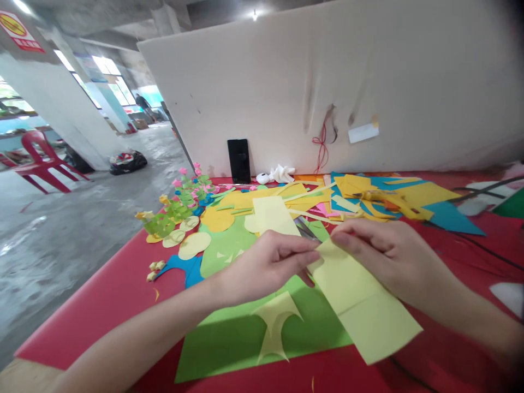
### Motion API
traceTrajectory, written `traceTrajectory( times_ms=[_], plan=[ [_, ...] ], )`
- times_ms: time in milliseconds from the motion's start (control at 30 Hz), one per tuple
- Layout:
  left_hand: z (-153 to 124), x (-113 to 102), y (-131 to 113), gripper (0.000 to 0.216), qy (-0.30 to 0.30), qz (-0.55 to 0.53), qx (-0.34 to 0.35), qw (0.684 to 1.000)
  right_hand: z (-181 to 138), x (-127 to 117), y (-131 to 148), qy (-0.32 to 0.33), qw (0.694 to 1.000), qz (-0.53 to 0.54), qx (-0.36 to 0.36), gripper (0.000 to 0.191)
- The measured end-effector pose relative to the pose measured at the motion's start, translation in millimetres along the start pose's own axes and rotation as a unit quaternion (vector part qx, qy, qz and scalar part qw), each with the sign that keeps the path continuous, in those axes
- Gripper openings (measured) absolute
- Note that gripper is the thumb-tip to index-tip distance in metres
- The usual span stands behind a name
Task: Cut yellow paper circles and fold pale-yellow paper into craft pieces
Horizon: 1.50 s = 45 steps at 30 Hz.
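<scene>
My left hand (268, 265) and my right hand (382, 254) meet over the far end of a pale yellow paper strip (364, 305). Both hands pinch its top edge with fingers closed. The strip slopes down toward me and to the right, over a green paper sheet (229, 338) lying on the red table (110, 295). A pale yellow cut-out scrap (274, 322) rests on the green sheet below my left hand. Scissors (305, 229) lie partly hidden behind my hands.
Coloured paper offcuts (356, 191), yellow ovals (192, 243) and small paper flowers (180, 204) crowd the far part of the table. A black phone (239, 160) leans on the white board (327, 82). Black cables (483, 245) cross the right side. Red chair (41, 158) at left.
</scene>
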<state>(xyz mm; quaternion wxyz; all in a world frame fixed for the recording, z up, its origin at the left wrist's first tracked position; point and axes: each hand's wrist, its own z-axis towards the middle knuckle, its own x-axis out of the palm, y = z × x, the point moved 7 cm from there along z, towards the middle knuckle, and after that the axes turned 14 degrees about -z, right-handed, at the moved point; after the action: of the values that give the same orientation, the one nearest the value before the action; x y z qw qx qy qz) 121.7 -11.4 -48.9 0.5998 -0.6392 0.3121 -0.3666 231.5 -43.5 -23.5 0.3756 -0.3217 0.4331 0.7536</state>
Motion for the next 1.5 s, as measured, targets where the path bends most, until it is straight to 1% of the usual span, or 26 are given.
traceTrajectory(
  times_ms=[133, 233, 300, 367, 433, 467, 500, 567, 667, 733, 867, 933, 1100, 1200, 1267, 1367, 1500],
  plan=[
    [1.1, -9.6, 8.8, 0.024, -0.039, -0.018, -0.052, 0.998, 0.3, -1.2, -1.4, -0.018, 1.0, -0.006, 0.0, 0.027],
    [-0.6, -19.2, 12.4, 0.032, -0.075, 0.018, -0.066, 0.995, -1.0, -2.8, -0.7, -0.034, 0.999, -0.034, -0.007, 0.025],
    [-1.3, -26.9, 9.5, 0.044, -0.102, 0.05, -0.038, 0.993, -1.4, -7.4, -3.7, -0.053, 0.997, -0.052, 0.007, 0.024],
    [-1.3, -34.9, 0.9, 0.053, -0.136, 0.05, 0.032, 0.989, -1.7, -13.9, -9.3, -0.076, 0.994, -0.069, 0.038, 0.026],
    [-0.9, -40.1, -7.6, 0.048, -0.159, 0.011, 0.108, 0.981, -1.3, -16.1, -12.5, -0.078, 0.992, -0.078, 0.056, 0.027],
    [-0.1, -40.6, -9.5, 0.041, -0.16, -0.016, 0.131, 0.978, -1.0, -15.0, -11.6, -0.072, 0.993, -0.077, 0.051, 0.027],
    [1.3, -39.5, -9.4, 0.031, -0.157, -0.037, 0.139, 0.977, -0.9, -12.8, -9.7, -0.065, 0.994, -0.074, 0.041, 0.026],
    [4.0, -33.9, -5.7, 0.017, -0.145, -0.048, 0.126, 0.98, -1.9, -6.4, -4.0, -0.055, 0.996, -0.067, 0.019, 0.022],
    [3.5, -24.8, -1.0, 0.012, -0.139, 0.002, 0.108, 0.984, -5.2, 3.4, 4.3, -0.049, 0.997, -0.066, -0.005, 0.017],
    [0.6, -21.6, -3.4, 0.01, -0.144, 0.044, 0.125, 0.981, -7.2, 8.0, 9.5, -0.042, 0.996, -0.07, -0.021, 0.016],
    [-4.9, -18.0, -14.8, 0.008, -0.148, 0.138, 0.168, 0.965, -9.2, 16.4, 13.7, 0.023, 0.996, -0.086, -0.033, 0.012],
    [-6.3, -15.7, -19.8, 0.008, -0.143, 0.178, 0.184, 0.956, -10.5, 16.0, 15.6, 0.031, 0.994, -0.093, -0.047, 0.011],
    [-9.2, -11.2, -25.6, 0.008, -0.136, 0.215, 0.216, 0.943, -15.1, 5.8, 24.5, -0.042, 0.986, -0.118, -0.107, 0.016],
    [-9.7, -11.4, -24.4, 0.007, -0.143, 0.219, 0.206, 0.943, -18.7, 1.9, 30.8, -0.085, 0.974, -0.157, -0.143, 0.019],
    [-10.0, -12.6, -23.7, 0.008, -0.15, 0.218, 0.198, 0.944, -21.5, -0.1, 35.1, -0.111, 0.963, -0.179, -0.165, 0.017],
    [-10.7, -13.6, -24.8, 0.01, -0.151, 0.213, 0.203, 0.944, -24.8, -0.7, 39.0, -0.127, 0.954, -0.195, -0.19, 0.013],
    [-11.6, -21.1, -27.3, 0.007, -0.171, 0.218, 0.201, 0.939, -26.8, -3.3, 39.0, -0.14, 0.945, -0.224, -0.194, 0.011]
  ],
)
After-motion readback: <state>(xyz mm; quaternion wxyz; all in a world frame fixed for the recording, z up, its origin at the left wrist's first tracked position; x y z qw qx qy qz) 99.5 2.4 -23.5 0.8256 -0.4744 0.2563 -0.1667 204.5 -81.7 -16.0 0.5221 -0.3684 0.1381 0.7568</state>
